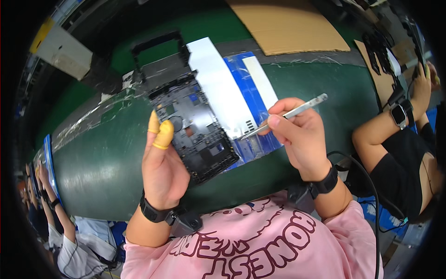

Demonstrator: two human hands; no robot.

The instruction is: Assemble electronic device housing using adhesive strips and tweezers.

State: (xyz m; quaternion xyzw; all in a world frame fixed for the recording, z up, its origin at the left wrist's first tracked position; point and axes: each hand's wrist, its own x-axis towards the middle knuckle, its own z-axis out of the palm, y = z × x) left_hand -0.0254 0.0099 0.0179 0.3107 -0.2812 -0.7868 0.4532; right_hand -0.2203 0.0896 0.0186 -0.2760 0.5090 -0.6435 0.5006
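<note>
My left hand [165,160] grips a black plastic device housing [197,132] by its left edge, with yellow finger cots on the thumb and a finger. The housing is tilted, and its inside with small parts faces up. Between the fingertips of my right hand [299,139] is a pair of metal tweezers [292,113], its tip pointing down-left. That tip is over the lower end of a white sheet [220,88], beside several small dark rectangular pieces [249,125]. Whether the tweezers hold a piece is too small to tell.
A blue plastic sheet [244,81] with a pale strip [260,81] lies under the white sheet on the green table [102,162]. Behind are a black frame [158,51] and cardboard [288,23]. A co-worker's arm [376,135] is at the right; other people sit at the left.
</note>
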